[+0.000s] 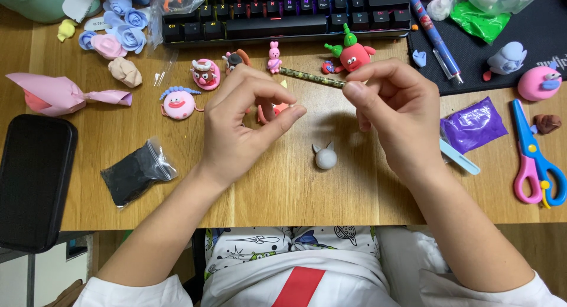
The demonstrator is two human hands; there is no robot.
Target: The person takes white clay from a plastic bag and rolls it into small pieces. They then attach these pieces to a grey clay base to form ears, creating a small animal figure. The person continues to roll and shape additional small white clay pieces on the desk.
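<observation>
While I look down over the wooden table [295,195], a black keyboard [283,11] lies along its far edge. My right hand [396,115] pinches one end of a thin patterned stick [312,78] between thumb and fingertips, holding it above the table. My left hand [242,118] curls half shut around a small orange clay piece [273,111]. Just beyond both hands, on the table, sits a small grey eared clay ball [325,157].

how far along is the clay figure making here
Several finished-looking figures stand by the keyboard: a pink bunny and a red figure with green top. The right hand holds a thin stick; the left hand pinches nothing visible. The grey ball with ears looks unfinished: no face.
</observation>
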